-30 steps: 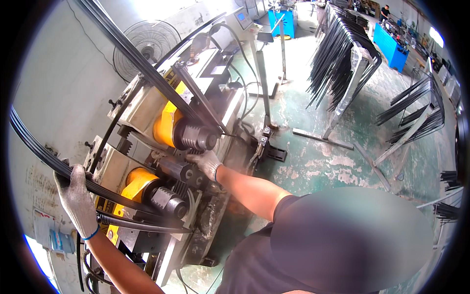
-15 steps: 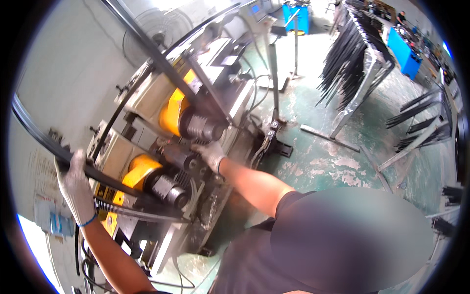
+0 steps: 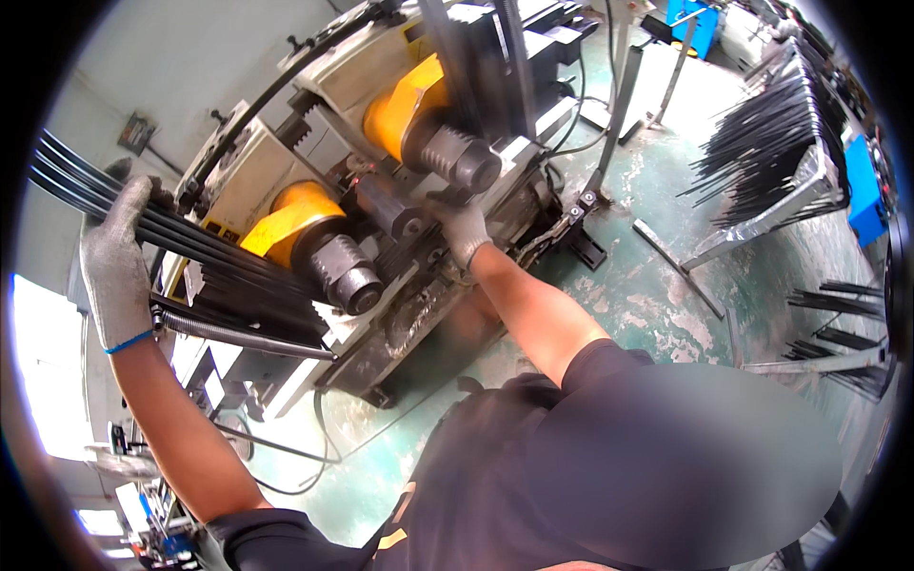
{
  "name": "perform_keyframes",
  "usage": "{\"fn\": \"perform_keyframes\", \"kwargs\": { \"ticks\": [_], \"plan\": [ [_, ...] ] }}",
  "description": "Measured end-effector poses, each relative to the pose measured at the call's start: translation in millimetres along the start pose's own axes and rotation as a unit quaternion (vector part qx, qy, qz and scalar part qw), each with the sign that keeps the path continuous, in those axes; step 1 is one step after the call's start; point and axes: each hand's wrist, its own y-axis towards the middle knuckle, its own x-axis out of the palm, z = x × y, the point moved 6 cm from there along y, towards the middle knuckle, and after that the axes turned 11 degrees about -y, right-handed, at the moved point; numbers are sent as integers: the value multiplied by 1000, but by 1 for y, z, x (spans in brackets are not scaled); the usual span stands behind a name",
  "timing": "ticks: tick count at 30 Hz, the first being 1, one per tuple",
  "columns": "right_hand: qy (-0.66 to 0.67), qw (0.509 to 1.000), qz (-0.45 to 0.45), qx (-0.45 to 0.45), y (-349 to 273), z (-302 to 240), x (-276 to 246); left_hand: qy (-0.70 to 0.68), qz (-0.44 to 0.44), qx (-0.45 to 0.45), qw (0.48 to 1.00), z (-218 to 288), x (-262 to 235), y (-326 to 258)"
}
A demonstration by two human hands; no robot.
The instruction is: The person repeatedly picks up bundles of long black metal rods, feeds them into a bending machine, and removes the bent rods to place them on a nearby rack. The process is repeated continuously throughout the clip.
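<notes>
Left hand (image 3: 116, 266) holds a bundle of black rods (image 3: 195, 234) against the machine

At the far left, the gloved left hand is wrapped around the rods, its thumb lying over the near side and its blue-edged cuff below. The rods slope down to the right, passing in front of the lower yellow block (image 3: 295, 228) toward the lower threaded cylinder (image 3: 333, 269), where their ends blur together. Beneath them runs a ribbed dark rod (image 3: 243, 335).

Next comes a dark faceted block (image 3: 388, 203), set between the two yellow blocks; the upper yellow block (image 3: 404, 109) bears its own threaded cylinder (image 3: 459, 157).

The gloved right hand (image 3: 463, 230) reaches in just beside the faceted block. Its fingertips are lost in shadow, so I cannot tell whether they are spread or pinching anything.

Farther right, across the worn green floor (image 3: 666, 314), an upright rack (image 3: 762, 224) carries many thin black rods hung close together.
</notes>
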Motion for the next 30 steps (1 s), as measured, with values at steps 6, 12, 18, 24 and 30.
{"fn": "perform_keyframes", "kwargs": {
  "ticks": [6, 12, 18, 24, 30],
  "plan": [
    [-23, 1000, -3, -8, 9, 14, -3, -76, -48, -22, 996, -6, 3, -1],
    [-38, 997, -34, -57, 19, 27, 2, -25, -24, -30, 999, -1, 3, -5],
    [8, 999, -52, 12, 15, 25, 0, 15, -29, -22, 999, 4, 6, -7],
    [-4, 999, -48, 13, 17, 22, -1, 15, -35, -25, 999, 6, 9, -7],
    [-7, 999, -34, -12, 17, 21, 0, 18, -50, -16, 998, 4, 5, -4]
  ]
}}
